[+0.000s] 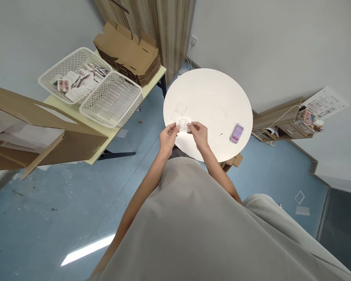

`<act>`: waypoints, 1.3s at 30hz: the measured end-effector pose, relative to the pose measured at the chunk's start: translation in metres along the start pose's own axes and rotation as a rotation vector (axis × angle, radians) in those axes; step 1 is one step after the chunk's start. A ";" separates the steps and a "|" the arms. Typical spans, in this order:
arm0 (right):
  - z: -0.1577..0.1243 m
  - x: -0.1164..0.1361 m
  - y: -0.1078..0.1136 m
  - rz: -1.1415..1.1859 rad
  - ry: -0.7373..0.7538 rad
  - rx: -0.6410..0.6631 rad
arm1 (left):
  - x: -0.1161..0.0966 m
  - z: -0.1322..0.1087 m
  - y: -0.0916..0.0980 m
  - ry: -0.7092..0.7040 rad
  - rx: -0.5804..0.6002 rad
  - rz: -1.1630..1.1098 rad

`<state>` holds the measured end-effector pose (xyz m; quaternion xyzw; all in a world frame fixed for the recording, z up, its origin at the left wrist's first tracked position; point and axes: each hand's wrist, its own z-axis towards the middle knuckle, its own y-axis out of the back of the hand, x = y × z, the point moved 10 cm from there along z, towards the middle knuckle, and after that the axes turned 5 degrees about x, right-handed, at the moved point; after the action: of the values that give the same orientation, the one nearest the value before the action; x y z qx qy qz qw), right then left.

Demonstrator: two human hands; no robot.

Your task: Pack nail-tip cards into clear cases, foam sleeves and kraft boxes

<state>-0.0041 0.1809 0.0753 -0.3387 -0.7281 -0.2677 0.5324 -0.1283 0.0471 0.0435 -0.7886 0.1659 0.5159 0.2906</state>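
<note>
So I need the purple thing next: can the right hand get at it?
Probably yes: only bare table lies between the right hand and the purple thing, but that hand is pinching a card.

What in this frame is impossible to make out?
Head view only.
1. Too small to read: print on the card, pinched between left hand and right hand.
2. Blurred out, unidentifiable: purple item on the round table.
3. Shape lost against the white tabletop: clear pieces beyond the card.
</note>
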 end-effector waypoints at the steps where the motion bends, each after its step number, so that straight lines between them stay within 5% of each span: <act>1: -0.001 -0.001 -0.001 0.004 -0.006 0.003 | 0.002 0.000 -0.002 0.016 0.030 -0.001; 8: -0.001 0.000 -0.011 -0.047 0.016 0.020 | -0.008 -0.003 0.003 -0.035 -0.004 -0.030; 15: -0.008 0.028 -0.003 -0.202 0.147 -0.052 | -0.010 -0.003 0.014 -0.073 -0.099 -0.120; 20: -0.014 0.025 -0.032 -0.142 0.096 0.101 | -0.021 -0.008 0.012 -0.137 -0.096 -0.002; 26: -0.008 0.014 -0.034 -0.074 0.074 0.050 | -0.041 -0.019 -0.003 -0.239 -0.046 0.165; 34: 0.008 -0.001 -0.011 -0.006 -0.050 0.121 | -0.022 -0.012 0.019 -0.174 -0.161 0.030; 39: -0.002 -0.001 -0.010 0.034 -0.082 0.189 | 0.002 -0.004 0.017 -0.064 -0.097 -0.067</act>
<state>-0.0106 0.1734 0.0744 -0.3101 -0.7654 -0.1746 0.5362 -0.1343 0.0311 0.0382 -0.7898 0.1049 0.5384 0.2744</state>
